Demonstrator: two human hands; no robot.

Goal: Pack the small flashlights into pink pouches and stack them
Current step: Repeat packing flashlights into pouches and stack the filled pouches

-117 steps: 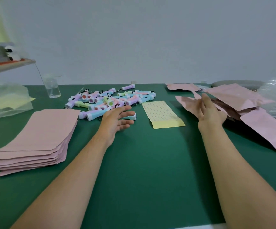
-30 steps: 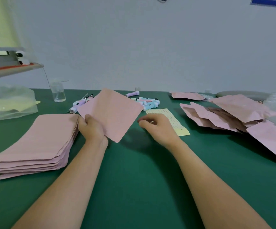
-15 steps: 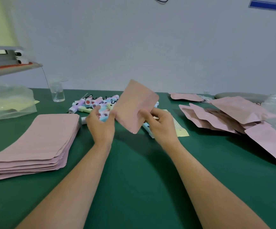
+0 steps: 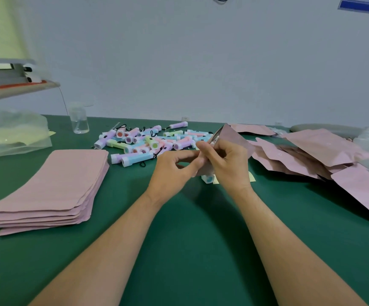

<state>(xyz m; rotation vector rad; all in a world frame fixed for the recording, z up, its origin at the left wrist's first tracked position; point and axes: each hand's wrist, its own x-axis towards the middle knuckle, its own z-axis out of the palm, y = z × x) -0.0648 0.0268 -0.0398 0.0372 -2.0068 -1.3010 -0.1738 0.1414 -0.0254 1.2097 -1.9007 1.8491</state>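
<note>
Both hands hold one pink pouch [image 4: 232, 134] upright above the green table [image 4: 190, 228]. My right hand [image 4: 227, 166] grips its near edge, and my left hand [image 4: 174, 173] pinches the same edge with thumb and forefinger. The pouch's mouth looks slightly parted, showing a silvery inside. A blue-ended flashlight [image 4: 209, 178] lies on the table just under my right hand. A heap of small pastel flashlights [image 4: 148, 142] lies behind the hands. A neat stack of flat pink pouches [image 4: 53, 191] sits at the left.
A loose pile of pink pouches [image 4: 316, 155] spreads across the right side. A clear cup [image 4: 79, 120] and a plastic bag [image 4: 13, 133] stand at the back left, below a shelf [image 4: 18, 87]. A yellow sheet [image 4: 252, 176] peeks out beside my right hand.
The pouch has been turned edge-on and brought between both hands; my fingers have moved to its edge. Earlier my left hand alone held it flat.
</note>
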